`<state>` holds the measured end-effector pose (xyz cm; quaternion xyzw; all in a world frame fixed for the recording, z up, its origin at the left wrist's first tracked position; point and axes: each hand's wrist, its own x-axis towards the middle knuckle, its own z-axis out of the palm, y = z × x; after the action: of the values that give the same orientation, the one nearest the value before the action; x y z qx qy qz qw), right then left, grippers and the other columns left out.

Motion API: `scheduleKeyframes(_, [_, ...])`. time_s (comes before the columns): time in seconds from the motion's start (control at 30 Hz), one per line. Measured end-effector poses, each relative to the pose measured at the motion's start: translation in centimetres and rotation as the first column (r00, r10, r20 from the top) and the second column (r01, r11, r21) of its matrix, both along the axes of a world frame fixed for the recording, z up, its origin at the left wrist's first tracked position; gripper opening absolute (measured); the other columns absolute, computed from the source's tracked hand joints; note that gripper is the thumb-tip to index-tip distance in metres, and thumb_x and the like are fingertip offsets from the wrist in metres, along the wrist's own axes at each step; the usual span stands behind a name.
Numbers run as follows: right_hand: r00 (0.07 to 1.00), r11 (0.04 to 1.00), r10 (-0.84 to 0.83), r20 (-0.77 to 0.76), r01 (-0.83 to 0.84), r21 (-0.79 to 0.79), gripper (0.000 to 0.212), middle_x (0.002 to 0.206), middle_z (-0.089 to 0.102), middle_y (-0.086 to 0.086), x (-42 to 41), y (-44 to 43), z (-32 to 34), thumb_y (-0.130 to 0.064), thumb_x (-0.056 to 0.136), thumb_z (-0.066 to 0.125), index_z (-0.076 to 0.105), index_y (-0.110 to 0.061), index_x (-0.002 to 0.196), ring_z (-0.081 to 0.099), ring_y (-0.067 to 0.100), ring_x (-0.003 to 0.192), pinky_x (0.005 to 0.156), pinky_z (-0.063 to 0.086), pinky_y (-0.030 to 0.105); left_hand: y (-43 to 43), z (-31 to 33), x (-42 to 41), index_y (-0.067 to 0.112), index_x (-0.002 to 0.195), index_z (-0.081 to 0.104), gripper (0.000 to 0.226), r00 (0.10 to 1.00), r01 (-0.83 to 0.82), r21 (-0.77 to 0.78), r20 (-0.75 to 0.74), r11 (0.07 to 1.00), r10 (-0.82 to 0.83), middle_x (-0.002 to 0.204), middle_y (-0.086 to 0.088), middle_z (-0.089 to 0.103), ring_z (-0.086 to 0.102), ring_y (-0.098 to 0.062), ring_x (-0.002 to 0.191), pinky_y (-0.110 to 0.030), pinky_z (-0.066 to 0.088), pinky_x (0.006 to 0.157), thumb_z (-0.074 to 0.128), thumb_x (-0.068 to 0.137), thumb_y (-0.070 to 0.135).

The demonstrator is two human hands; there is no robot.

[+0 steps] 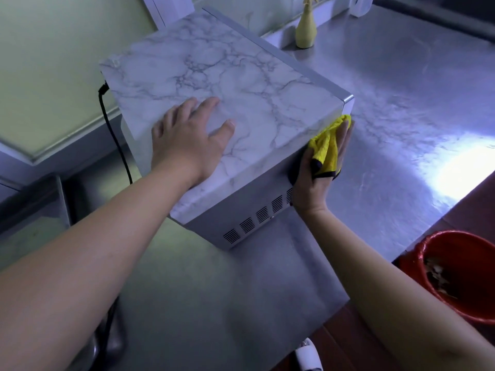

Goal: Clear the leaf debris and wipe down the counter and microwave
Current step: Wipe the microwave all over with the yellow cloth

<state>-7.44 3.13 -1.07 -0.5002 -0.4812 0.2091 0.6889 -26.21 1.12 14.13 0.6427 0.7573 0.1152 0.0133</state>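
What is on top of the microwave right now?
Only the left hand, flat on the marble-patterned top of the microwave. The patch under its palm is hidden.

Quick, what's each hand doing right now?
Left hand: open, flat on top of the microwave.
Right hand: holding the cloth against the microwave's side.
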Motion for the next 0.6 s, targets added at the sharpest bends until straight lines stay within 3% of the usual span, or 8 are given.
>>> scheduleKeyframes(0.07, [0.995, 0.998, -0.065, -0.077, 0.064, -0.023, 0.063, 0.163, 0.019, 0.021, -0.6, 0.8, -1.7, -0.033, 0.102, 0.046, 0.021, -0.008, 0.154, 0.017, 0.031, 0.153, 0.122, 0.016, 0.056, 0.0, 0.0, 0.0, 0.046, 0.147, 0.031, 0.061, 1.000, -0.003, -0.001, -0.011, 1.000, 0.003, 0.161, 0.006, 0.025, 0.018, -0.022, 0.148, -0.046, 0.011, 0.118, 0.029, 0.090, 0.070])
scheduleKeyframes(0.17, [0.942, 0.984, -0.114, -0.316, 0.062, -0.170, 0.066, 0.163, 0.024, 0.010, -1.0, 1.4, -2.5, -0.040, 0.100, 0.046, 0.026, -0.008, 0.154, 0.022, 0.023, 0.152, 0.123, 0.018, 0.051, 0.1, -0.1, 0.0, 0.046, 0.146, 0.032, 0.059, 1.000, 0.003, 0.011, -0.019, 1.000, -0.002, 0.161, 0.005, 0.026, 0.019, -0.023, 0.147, -0.046, 0.012, 0.118, 0.030, 0.091, 0.068])
scheduleKeyframes(0.23, [0.898, 0.958, -0.144, -0.416, 0.022, -0.285, 0.070, 0.163, 0.024, 0.005, -0.9, 1.8, -2.9, -0.042, 0.099, 0.046, 0.025, -0.007, 0.156, 0.023, 0.018, 0.152, 0.123, 0.019, 0.044, 0.1, -0.1, 0.1, 0.045, 0.145, 0.033, 0.058, 1.000, 0.006, 0.017, -0.025, 1.000, -0.005, 0.160, 0.004, 0.028, 0.021, -0.024, 0.147, -0.046, 0.013, 0.117, 0.031, 0.092, 0.067])
scheduleKeyframes(0.33, [0.797, 0.888, -0.199, -0.570, -0.100, -0.449, 0.071, 0.160, 0.033, -0.005, -0.2, 1.6, -4.1, -0.051, 0.098, 0.048, 0.024, -0.022, 0.158, 0.034, 0.012, 0.146, 0.122, 0.025, 0.037, 0.1, -0.1, 0.0, 0.045, 0.145, 0.034, 0.058, 1.000, 0.009, 0.018, -0.029, 1.000, -0.008, 0.160, 0.004, 0.029, 0.022, -0.025, 0.146, -0.046, 0.014, 0.117, 0.031, 0.091, 0.067])
scheduleKeyframes(0.47, [0.731, 0.804, -0.217, -0.647, -0.243, -0.543, 0.064, 0.154, 0.044, -0.005, -0.3, 0.8, -5.0, -0.052, 0.101, 0.047, 0.027, -0.028, 0.157, 0.045, 0.014, 0.137, 0.118, 0.033, 0.038, 0.1, -0.2, 0.1, 0.045, 0.145, 0.034, 0.058, 0.999, 0.014, 0.023, -0.029, 1.000, -0.013, 0.159, 0.004, 0.029, 0.022, -0.025, 0.146, -0.047, 0.015, 0.116, 0.031, 0.091, 0.066])
scheduleKeyframes(0.6, [0.705, 0.765, -0.251, -0.664, -0.276, -0.582, 0.063, 0.157, 0.037, -0.006, -5.2, -3.5, -4.0, -0.049, 0.102, 0.046, 0.020, -0.036, 0.157, 0.041, 0.013, 0.140, 0.120, 0.028, 0.035, 0.1, -0.1, 0.0, 0.045, 0.146, 0.032, 0.058, 1.000, 0.008, 0.014, -0.028, 1.000, -0.008, 0.160, 0.004, 0.028, 0.021, -0.024, 0.146, -0.047, 0.014, 0.117, 0.030, 0.092, 0.067])
